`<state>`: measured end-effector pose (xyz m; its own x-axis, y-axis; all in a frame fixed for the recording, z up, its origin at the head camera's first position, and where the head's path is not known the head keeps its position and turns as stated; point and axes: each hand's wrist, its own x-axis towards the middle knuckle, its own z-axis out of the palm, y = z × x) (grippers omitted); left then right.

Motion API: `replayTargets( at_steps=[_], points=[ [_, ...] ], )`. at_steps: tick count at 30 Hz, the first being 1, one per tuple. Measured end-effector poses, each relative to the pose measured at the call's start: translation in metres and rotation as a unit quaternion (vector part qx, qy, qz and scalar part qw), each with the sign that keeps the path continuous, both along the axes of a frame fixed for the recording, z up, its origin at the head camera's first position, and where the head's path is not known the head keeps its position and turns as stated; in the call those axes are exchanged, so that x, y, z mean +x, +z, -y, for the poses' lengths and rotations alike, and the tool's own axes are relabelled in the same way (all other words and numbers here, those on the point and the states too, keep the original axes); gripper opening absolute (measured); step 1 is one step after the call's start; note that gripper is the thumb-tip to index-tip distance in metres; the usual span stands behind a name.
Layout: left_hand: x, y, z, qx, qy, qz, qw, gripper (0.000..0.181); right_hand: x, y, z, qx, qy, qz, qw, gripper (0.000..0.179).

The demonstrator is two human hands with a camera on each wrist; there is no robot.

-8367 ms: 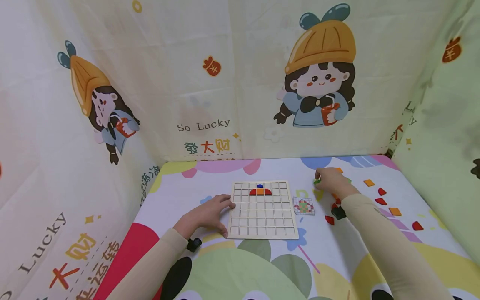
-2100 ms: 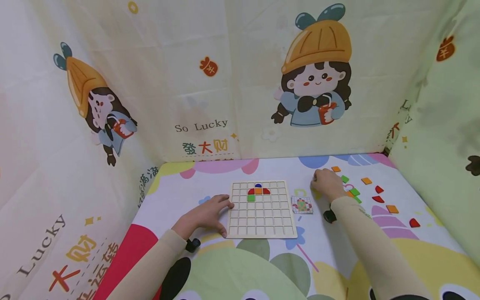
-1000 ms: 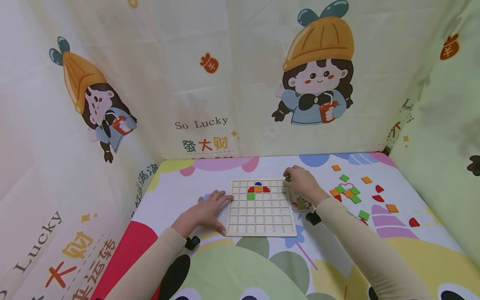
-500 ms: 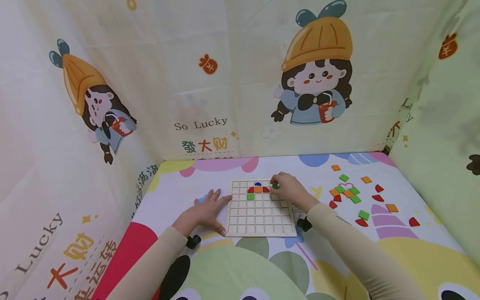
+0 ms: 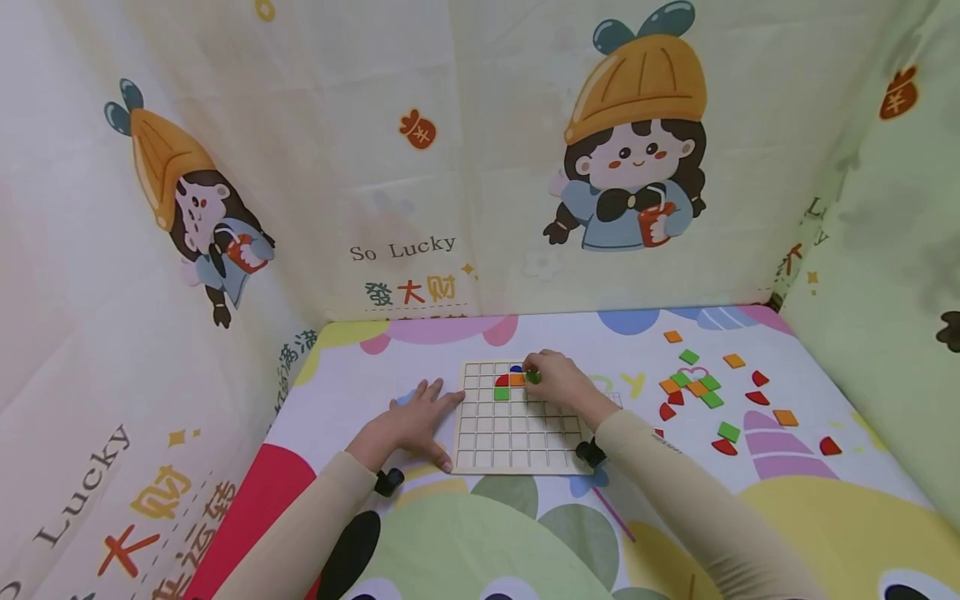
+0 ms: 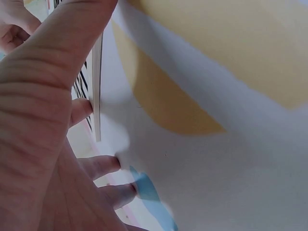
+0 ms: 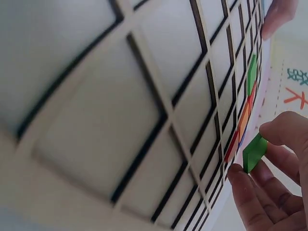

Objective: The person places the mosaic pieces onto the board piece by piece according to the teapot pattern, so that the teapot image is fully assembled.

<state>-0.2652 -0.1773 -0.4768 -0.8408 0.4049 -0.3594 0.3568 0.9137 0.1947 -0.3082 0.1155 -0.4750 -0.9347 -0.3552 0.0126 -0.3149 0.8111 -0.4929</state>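
Note:
A pale square grid board (image 5: 487, 450) lies on the table. Over its upper part my right hand (image 5: 562, 383) pinches a green square tile (image 7: 255, 152) between thumb and fingers, tilted and close above the grid. Set in the board are a green tile (image 5: 502, 394), an orange tile (image 5: 517, 380), a red quarter-round tile (image 5: 502, 381) and a blue piece (image 5: 516, 368) partly covered by the hand. My left hand (image 5: 408, 425) rests at the board's left edge with spread fingers, thumb near the lower corner and a fingertip at the side, as the left wrist view also shows.
Loose tiles lie scattered to the right: orange squares (image 5: 733, 361), green squares (image 5: 728, 431) and red quarter-rounds (image 5: 830, 446). A small pattern card (image 5: 614, 399) by the board's right edge is mostly hidden under the right arm. Printed curtains (image 5: 510, 192) stand behind and at both sides.
Over the last second my right hand has carried the green tile left from the board's right edge to beside the orange tile. Earlier, a green tile appeared in the grid. The left hand stays at the edge.

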Motion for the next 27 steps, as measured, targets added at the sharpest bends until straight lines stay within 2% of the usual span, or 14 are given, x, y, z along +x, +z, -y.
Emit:
replayTargets(
  at_steps=[8, 16, 27],
  points=[
    [-0.001, 0.0, 0.0, -0.001, -0.001, 0.003, 1.0, 0.126, 0.002, -0.006, 0.017, 0.029, 0.01, -0.019, 0.9993, 0.025],
    [-0.002, -0.002, 0.001, 0.003, -0.001, 0.005, 1.0, 0.126, 0.003, -0.01, 0.024, 0.024, 0.038, -0.031, 0.9985, 0.017],
    [-0.002, -0.002, 0.001, -0.003, -0.001, 0.005, 1.0, 0.128, 0.001, -0.01, 0.026, 0.03, 0.052, -0.034, 0.9976, 0.009]
  ],
)
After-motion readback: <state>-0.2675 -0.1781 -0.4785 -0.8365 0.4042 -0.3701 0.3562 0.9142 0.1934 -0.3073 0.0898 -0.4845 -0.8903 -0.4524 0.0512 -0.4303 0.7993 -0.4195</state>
